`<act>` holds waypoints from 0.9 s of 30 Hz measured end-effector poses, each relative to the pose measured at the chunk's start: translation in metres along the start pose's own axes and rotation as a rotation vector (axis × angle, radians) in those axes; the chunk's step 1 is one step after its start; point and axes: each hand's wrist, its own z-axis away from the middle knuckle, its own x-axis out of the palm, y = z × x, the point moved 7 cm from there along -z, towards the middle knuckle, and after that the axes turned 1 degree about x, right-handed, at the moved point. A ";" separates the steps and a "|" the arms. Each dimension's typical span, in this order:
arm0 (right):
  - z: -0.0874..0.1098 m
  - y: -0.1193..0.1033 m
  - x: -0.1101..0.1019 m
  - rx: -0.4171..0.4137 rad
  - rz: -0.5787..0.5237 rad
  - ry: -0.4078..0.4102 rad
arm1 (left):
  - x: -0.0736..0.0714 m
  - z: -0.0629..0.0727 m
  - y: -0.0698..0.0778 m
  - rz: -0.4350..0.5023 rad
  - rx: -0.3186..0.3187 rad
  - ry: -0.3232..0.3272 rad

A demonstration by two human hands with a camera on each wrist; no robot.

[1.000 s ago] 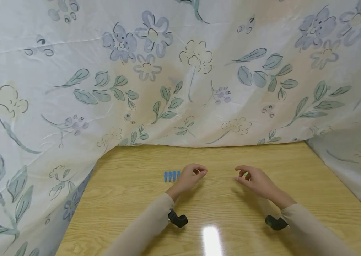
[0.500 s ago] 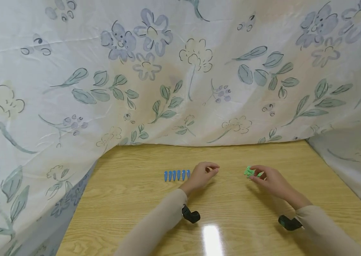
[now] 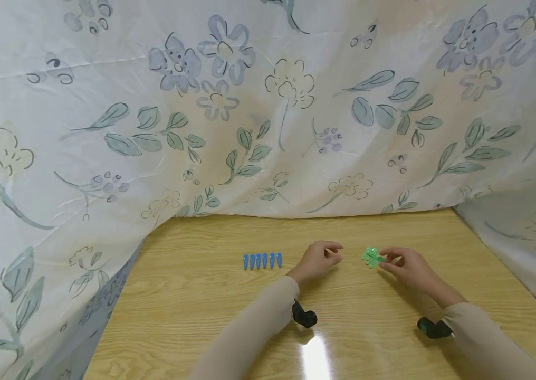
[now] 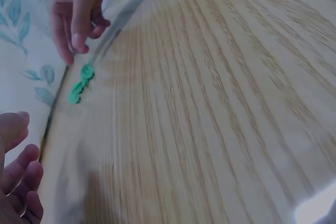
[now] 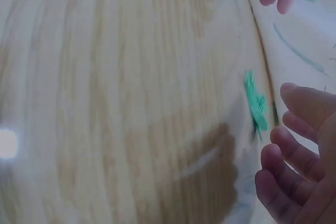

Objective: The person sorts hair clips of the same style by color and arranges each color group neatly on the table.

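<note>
A heap of small bright green tapered pieces lies on the table between my hands. Just right of it is my right hand, its thumb and forefinger at the heap's edge; in the right wrist view its fingers are loosely bent, with nothing visible between them. My left hand hovers to the left of the heap, apart from it, fingers relaxed and holding nothing. Further left, several small blue tapered pieces stand in a neat side-by-side row, narrow ends towards me. Their exact kind is too small to tell.
The pieces lie on a wood-grain table. A flowered cloth hangs along its back and both sides. Black wrist cameras sit under both forearms. Light glares off the table's near middle.
My left hand has moved right, uncovering the whole blue row. My right hand has shifted right and no longer covers the green heap, which first showed only as a speck within that hand.
</note>
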 end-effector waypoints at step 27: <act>-0.005 0.013 0.005 -0.002 -0.044 -0.027 | 0.067 -0.041 0.022 -0.396 -0.016 -0.138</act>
